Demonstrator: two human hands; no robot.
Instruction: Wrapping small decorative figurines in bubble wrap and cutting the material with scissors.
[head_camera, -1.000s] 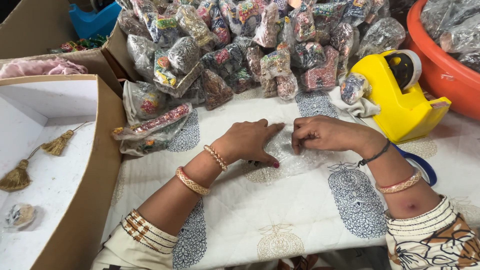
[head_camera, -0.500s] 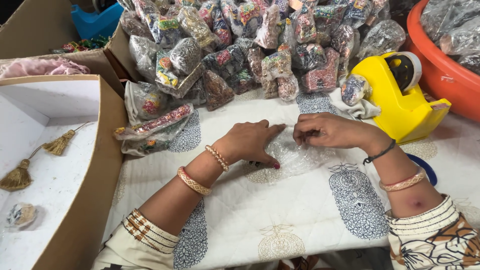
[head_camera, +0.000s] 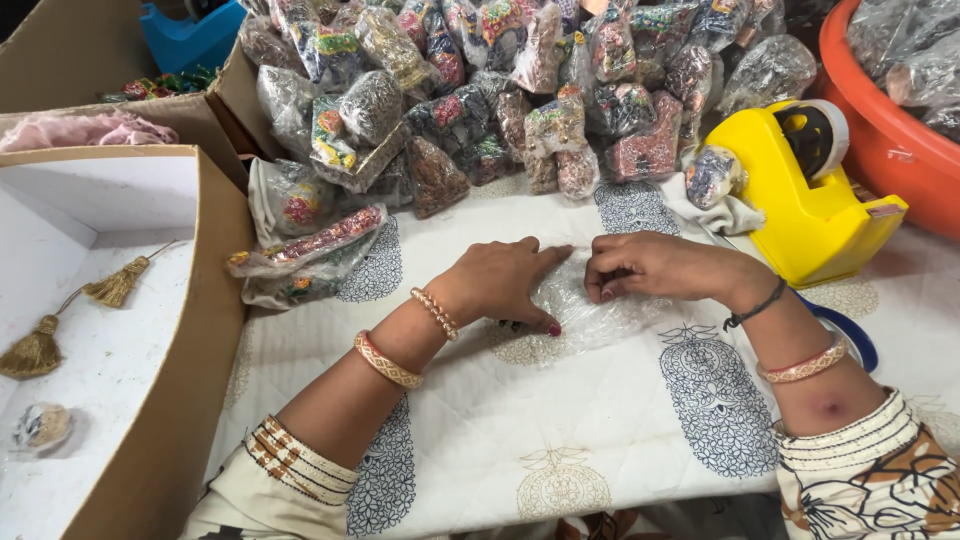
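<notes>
Two bare hands meet over a clear plastic bag (head_camera: 590, 310) in the head view, the only view given. That bag lies flat and crinkled on the white quilted cloth (head_camera: 560, 420) with blue and gold prints, near the middle of the table, between and partly under both hands. The left hand (head_camera: 500, 285) rests palm down on the bag's left part, fingers stretched out and close together, pressing the plastic flat; nothing is gripped in it. The right hand (head_camera: 655, 268) sits on the bag's upper right edge with its fingers curled in and the tips pinched on the plastic. The fingertips of both hands nearly touch. Beyond the hands, a heap of small filled packets (head_camera: 500, 90) with colourful contents is piled along the far side of the cloth. A yellow tape dispenser (head_camera: 810, 195) stands just right of the right hand, and an orange tub (head_camera: 880, 130) rises behind it. At left, an open cardboard box (head_camera: 150, 330) with a white floor holds two gold tassels (head_camera: 60, 325).
</notes>
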